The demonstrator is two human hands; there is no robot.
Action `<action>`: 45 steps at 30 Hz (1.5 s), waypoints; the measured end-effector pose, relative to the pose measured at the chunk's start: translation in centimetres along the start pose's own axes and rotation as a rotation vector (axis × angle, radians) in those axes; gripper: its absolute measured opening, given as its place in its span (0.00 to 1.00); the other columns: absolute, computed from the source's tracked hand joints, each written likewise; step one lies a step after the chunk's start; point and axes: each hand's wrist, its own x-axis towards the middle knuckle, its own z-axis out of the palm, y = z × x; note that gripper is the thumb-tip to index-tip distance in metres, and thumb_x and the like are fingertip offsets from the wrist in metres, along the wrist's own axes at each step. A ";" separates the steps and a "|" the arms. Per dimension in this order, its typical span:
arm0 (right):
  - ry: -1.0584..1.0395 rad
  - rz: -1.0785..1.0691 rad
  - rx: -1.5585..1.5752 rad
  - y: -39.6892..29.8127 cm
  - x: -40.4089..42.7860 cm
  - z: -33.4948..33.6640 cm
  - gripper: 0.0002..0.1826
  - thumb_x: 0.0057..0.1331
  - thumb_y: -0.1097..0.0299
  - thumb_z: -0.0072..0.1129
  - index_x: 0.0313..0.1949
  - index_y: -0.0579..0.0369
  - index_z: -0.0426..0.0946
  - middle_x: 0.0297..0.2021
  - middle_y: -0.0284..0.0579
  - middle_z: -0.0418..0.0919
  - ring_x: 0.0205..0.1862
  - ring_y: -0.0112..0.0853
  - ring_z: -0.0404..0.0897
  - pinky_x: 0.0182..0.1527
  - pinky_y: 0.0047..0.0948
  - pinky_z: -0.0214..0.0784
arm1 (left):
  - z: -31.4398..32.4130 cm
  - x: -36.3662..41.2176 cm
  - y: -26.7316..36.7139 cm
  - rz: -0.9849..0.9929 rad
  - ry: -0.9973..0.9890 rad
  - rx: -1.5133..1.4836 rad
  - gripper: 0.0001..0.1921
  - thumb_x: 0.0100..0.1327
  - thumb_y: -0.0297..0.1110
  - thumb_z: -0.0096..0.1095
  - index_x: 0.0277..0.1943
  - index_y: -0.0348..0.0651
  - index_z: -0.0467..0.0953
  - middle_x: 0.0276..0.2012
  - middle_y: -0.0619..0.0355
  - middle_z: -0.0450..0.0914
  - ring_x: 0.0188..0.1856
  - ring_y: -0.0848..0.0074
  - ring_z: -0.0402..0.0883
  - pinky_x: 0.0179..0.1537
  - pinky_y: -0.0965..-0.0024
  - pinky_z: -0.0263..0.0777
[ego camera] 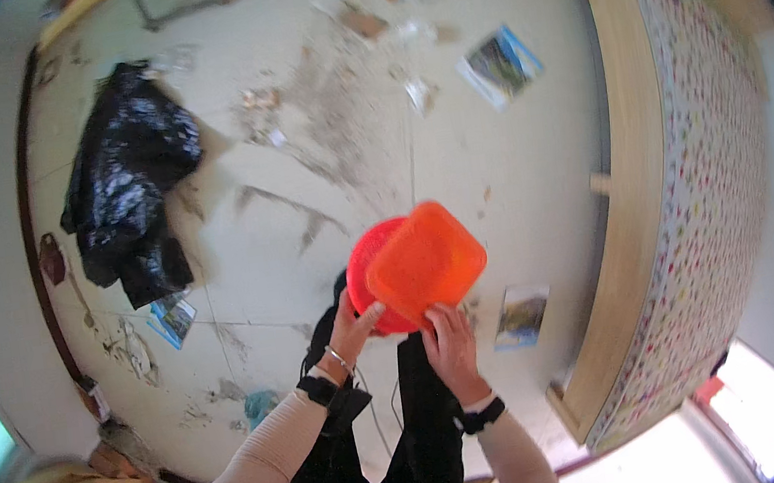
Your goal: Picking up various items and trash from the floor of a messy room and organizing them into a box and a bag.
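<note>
An orange square plastic container [426, 262] with rounded corners overlaps a red round plastic basin [363, 263] in front of my body. Gripping the lower left side of the red basin is my left hand [353, 326], its thumb near the orange container's edge. My right hand [452, 343] has its fingers on the near edge of the orange container. The container covers much of the basin, and whether it rests inside or on top I cannot tell. Both pieces are held above the tiled floor [252, 274].
A crumpled black plastic bag [130, 180] lies on the left. Dirt and dust [333, 109] spread ahead, with cardboard scraps [364, 23] beyond. Printed booklets [502, 66] lie on the floor. A wooden bed frame [637, 135] with a patterned mattress [712, 147] borders the right side.
</note>
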 end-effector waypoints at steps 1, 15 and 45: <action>-0.002 -0.019 0.022 -2.1 0.1 -1.2 0.14 0.52 0.74 0.56 0.39 0.59 0.69 0.40 0.49 0.72 0.43 0.46 0.71 0.45 0.40 0.65 | -0.6 -1.2 0.8 0.051 0.014 0.032 0.34 0.55 0.40 0.63 0.60 0.40 0.53 0.48 0.54 0.70 0.42 0.74 0.75 0.30 0.73 0.77; -0.434 -0.497 -0.240 -16.6 -4.2 -9.8 0.16 0.53 0.63 0.59 0.37 0.56 0.66 0.31 0.48 0.73 0.28 0.44 0.75 0.27 0.37 0.68 | -1.7 -17.4 4.9 0.094 0.074 -0.210 0.38 0.53 0.54 0.60 0.57 0.37 0.54 0.40 0.48 0.74 0.29 0.69 0.79 0.26 0.69 0.77; -0.825 -1.378 0.215 -55.1 -17.3 10.7 0.25 0.57 0.70 0.57 0.54 0.59 0.63 0.47 0.49 0.68 0.41 0.35 0.71 0.39 0.28 0.67 | -28.9 -52.3 -8.5 0.748 1.003 -0.778 0.24 0.51 0.33 0.56 0.51 0.35 0.65 0.38 0.52 0.77 0.31 0.70 0.80 0.27 0.68 0.78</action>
